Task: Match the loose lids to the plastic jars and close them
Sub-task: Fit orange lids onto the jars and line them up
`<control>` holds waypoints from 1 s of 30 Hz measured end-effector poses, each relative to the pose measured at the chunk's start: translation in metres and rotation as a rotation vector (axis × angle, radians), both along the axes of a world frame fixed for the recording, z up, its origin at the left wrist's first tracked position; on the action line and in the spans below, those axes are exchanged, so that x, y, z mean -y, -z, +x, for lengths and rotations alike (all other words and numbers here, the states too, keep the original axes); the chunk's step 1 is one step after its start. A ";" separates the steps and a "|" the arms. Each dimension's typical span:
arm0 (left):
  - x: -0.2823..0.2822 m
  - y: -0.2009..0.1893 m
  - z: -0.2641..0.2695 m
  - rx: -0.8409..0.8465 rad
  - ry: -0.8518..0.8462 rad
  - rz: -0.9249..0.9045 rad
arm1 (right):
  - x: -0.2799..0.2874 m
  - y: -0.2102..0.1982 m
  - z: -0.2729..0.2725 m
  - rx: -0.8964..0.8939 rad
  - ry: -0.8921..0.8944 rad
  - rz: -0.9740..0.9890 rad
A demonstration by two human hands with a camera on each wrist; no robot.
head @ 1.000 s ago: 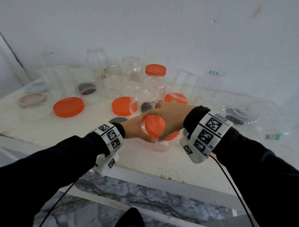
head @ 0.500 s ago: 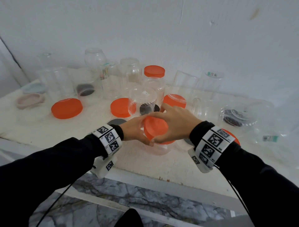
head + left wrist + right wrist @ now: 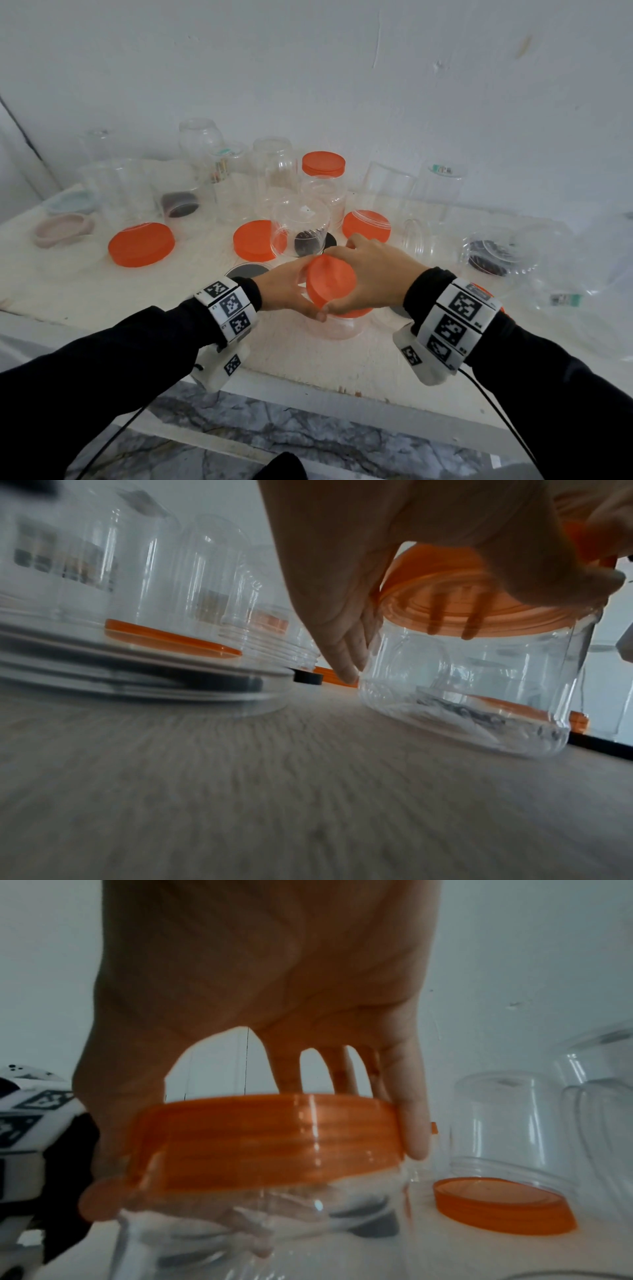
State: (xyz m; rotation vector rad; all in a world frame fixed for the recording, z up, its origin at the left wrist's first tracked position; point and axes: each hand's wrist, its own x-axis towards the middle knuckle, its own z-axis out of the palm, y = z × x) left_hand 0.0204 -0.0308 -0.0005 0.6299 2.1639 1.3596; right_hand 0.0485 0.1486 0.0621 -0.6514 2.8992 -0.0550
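A short clear plastic jar stands on the white table near its front edge, with an orange lid on its mouth. My right hand arches over the lid, fingers and thumb curled round its rim. My left hand holds the jar's left side, fingers wrapped around its wall, thumb near the lid's edge. Loose orange lids lie at the left, the middle and behind my hands.
Several open clear jars stand or lie at the back and right; one closed jar has an orange lid. Black lids lie near my left hand, another sits inside a tipped jar. Pale lids sit far left.
My right hand has turned on the orange lid, its wrist swinging right and toward me. My left hand stays on the jar, which has barely moved.
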 end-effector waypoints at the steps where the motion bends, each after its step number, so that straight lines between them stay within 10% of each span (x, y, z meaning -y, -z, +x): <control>1: 0.001 -0.003 -0.001 0.019 0.032 0.011 | -0.002 -0.004 0.000 0.013 0.007 -0.025; 11: 0.046 -0.075 -0.045 -0.193 -0.054 0.113 | -0.031 -0.068 -0.027 -0.137 0.165 -0.146; 20: 0.049 -0.076 -0.137 -0.929 -0.446 -0.118 | -0.044 -0.095 -0.091 -0.326 0.349 -0.384; 30: 0.048 -0.047 -0.194 -0.967 -0.401 -0.330 | -0.012 -0.073 -0.188 -0.478 0.541 -0.618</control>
